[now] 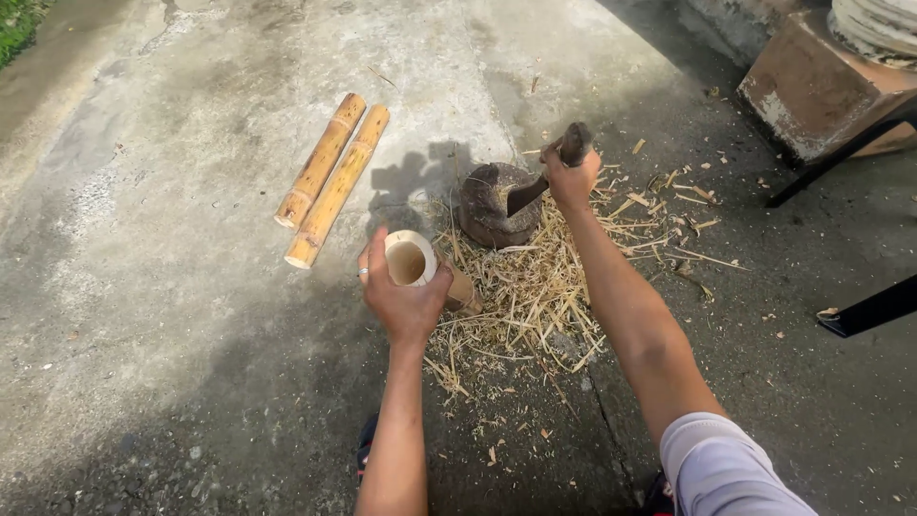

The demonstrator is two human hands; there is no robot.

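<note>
My left hand [401, 301] grips a short hollow bamboo section [413, 260], its open end tilted up toward me. My right hand [571, 177] is closed around the dark handle of a chopping knife [535, 191], whose blade rests on a round wooden block [492, 205]. The block stands just beyond the bamboo section, with the knife edge lying across its top. Straw-like bamboo shavings [535, 287] are heaped between and under both hands.
Two long bamboo poles [330, 182] lie side by side on the concrete to the left of the block. A weathered concrete block [821, 91] and dark metal chair legs [841, 158] stand at the right. Wood chips are scattered near them.
</note>
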